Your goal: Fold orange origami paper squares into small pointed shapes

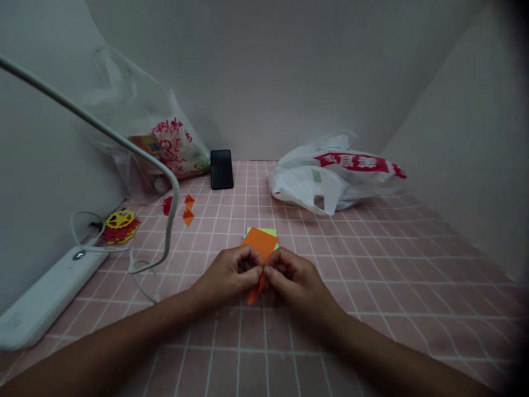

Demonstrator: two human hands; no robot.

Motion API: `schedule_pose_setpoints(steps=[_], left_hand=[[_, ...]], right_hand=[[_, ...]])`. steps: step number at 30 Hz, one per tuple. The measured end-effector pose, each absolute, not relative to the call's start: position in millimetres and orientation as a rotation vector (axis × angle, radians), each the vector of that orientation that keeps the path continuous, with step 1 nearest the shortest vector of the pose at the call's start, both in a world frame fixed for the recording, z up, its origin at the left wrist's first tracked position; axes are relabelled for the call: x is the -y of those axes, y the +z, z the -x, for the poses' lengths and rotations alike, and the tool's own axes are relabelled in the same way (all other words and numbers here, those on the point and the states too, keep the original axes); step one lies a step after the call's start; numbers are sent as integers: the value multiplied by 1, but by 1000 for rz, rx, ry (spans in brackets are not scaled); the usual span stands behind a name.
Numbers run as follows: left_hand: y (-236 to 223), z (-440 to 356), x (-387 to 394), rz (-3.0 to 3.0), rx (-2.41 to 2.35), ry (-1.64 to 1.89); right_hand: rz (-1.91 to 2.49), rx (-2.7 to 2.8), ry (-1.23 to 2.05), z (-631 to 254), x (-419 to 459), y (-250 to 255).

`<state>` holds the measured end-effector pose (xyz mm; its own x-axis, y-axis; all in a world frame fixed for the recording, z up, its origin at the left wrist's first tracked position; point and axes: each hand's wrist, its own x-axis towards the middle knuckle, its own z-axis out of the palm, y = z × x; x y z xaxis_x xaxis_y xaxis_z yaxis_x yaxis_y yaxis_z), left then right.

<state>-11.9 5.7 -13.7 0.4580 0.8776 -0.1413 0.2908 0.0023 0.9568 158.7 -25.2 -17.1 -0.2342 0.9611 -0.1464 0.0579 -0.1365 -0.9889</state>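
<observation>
Orange paper (257, 291), one folded piece between two hands' fingers (252, 275).

On the pink surface (388, 286) with white grid lines, a black smartphone (222, 170) lies at eleven o'clock. A clear plastic bag (182, 149) with red lettering stands beyond it at ten o'clock, against the wall (248, 77). At one o'clock rests a crumpled white plastic bag (301, 182) with a red printed band. Red and yellow cut-outs (119, 220), the top one star-patterned, sit at ten o'clock, near a long white case (49, 298) at nine o'clock. A pale cable (142, 151) loops above.
</observation>
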Motion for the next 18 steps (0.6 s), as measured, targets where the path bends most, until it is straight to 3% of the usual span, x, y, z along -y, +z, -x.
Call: schedule_pose_setpoints(steps=[8,18], left_hand=[[-6,11,-4,-1781,-1084,603],[-12,16,-11,-1410,-1051,788]], right_hand=[[1197,1366,1497,-159,24,-17],[1181,1264,1335,-163,22,-16]])
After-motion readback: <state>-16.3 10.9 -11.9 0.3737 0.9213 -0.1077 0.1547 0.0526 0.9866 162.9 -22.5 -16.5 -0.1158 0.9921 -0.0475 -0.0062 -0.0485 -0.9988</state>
